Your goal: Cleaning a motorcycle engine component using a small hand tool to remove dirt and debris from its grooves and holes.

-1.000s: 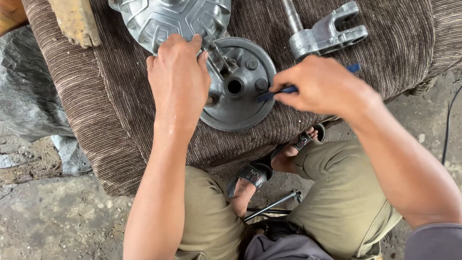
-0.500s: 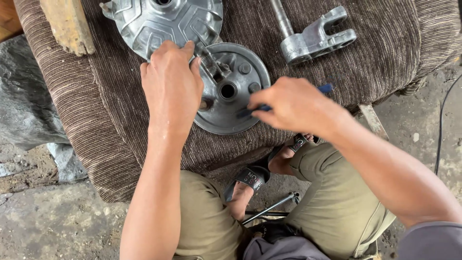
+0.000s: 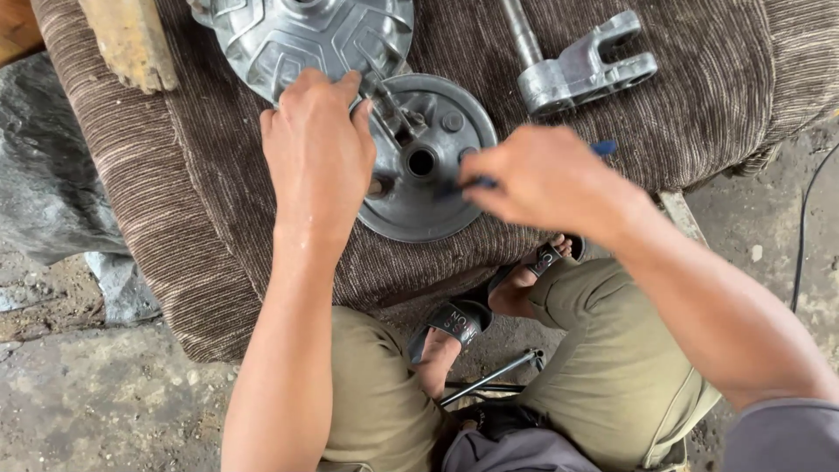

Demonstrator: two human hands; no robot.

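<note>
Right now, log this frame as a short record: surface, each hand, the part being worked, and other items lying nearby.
surface: brown ribbed cloth draped over a low support
left hand: left hand rests on the left edge of the round metal disc
right hand: right hand holds a slim blue-handled tool, tip toward the disc; motion-blurred
disc: flat on the cloth, centre hole visible
nearby: finned metal housing behind the disc; metal yoke piece to the right; wooden block at top left
</note>
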